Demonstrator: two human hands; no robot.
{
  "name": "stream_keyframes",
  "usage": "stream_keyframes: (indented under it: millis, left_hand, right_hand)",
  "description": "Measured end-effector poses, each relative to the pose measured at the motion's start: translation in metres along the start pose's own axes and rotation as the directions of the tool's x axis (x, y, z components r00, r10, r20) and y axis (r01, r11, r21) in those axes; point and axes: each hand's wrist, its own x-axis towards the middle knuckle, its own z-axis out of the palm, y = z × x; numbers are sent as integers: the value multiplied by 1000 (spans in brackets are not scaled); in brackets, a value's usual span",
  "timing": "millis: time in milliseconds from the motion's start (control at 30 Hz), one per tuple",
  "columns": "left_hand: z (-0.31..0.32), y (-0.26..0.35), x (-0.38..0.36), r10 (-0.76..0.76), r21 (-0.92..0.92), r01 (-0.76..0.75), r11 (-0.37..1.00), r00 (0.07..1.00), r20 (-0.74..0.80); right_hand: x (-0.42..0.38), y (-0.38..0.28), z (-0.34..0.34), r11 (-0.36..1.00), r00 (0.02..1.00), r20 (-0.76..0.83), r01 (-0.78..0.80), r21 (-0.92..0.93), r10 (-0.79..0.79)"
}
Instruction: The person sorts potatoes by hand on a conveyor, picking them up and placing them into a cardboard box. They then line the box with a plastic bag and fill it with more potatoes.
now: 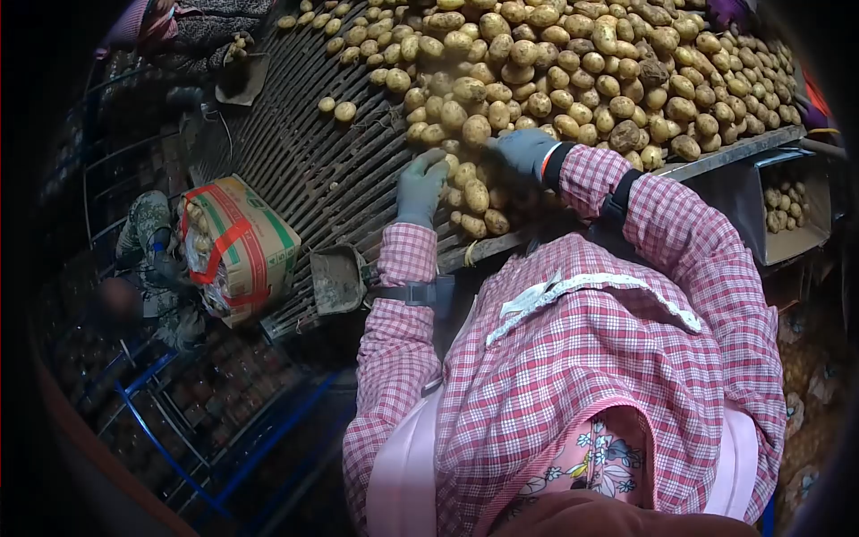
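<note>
My left hand (420, 188), in a grey glove, is at the left edge of a cluster of potatoes (476, 195). Its fingers reach forward and bend slightly, with the tips beside a potato; no firm grip shows. To the right, my right hand (524, 150), also gloved, is over the near part of the potato pile (586, 80). Its back faces up, and the fingers point left and downward, partly hidden and blurred. Yellow-brown potatoes, some soil-covered, lie around both hands on a slatted metal surface (295, 134).
At left, a carton (242, 246) with red and green stripes holds bagged potatoes, beside a person in camouflage (152, 233). A metal scoop-like plate (337, 279) sits at the near edge. Another person's gloved hand (237, 46) shows top left. An open box (792, 210) of potatoes is at right.
</note>
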Motion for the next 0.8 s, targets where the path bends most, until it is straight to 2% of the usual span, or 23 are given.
stream_keyframes:
  millis: [33,100,200,267,300,367,400,500,533,567,600,667,700,733,800]
  left_hand:
    - [-6,-12,4,38,35,-37,999,999,-16]
    - [-18,-23,9,114,108,-109,988,993,-40]
    - [-34,-26,0,31,-51,-32,998,999,-27]
    - [-36,-23,-6,30,-160,-36,986,999,-42]
    - [-37,-21,-9,26,-215,-36,976,999,-48]
    - [-35,-2,-25,-9,-203,6,979,1000,-11]
    - [-34,6,-32,-25,-196,27,980,1000,10]
    - [-29,13,-38,-73,-295,95,951,994,85]
    - [-27,14,-39,-55,-359,99,928,990,132]
    - [-23,14,-39,-33,-421,108,901,983,182]
    - [-18,16,-36,-6,-478,122,870,972,235]
    - [-8,12,-24,-23,-633,261,729,933,358]
    - [-1,11,-19,-22,-688,333,645,908,419]
    - [8,19,-20,-35,-676,340,654,906,423]
    - [34,40,-25,-20,-641,263,721,933,360]
  right_hand:
    - [-1,0,-3,1000,1000,29,-4,-21,5]
    - [0,4,8,998,999,-31,-15,-65,13]
    - [-4,3,7,990,999,-48,-9,-138,2]
    - [-8,6,3,985,996,-84,-20,-171,6]
    - [-7,3,-5,981,999,-17,-37,-191,35]
    - [-3,-3,-19,970,988,120,-65,-235,95]
    - [4,-1,-16,981,998,30,-55,-187,61]
    - [3,21,-31,990,990,116,63,124,-78]
    - [-2,17,-48,870,992,113,-99,483,50]
    - [-15,14,-65,672,959,227,-283,685,172]
    - [-18,30,-57,689,996,84,-56,722,-8]
    - [-34,35,-52,485,994,-55,92,870,-91]
    - [-43,33,-51,393,990,-106,136,909,-98]
    - [-51,28,-52,303,990,-115,134,943,-80]
    - [-70,19,-58,66,996,-79,81,995,-32]
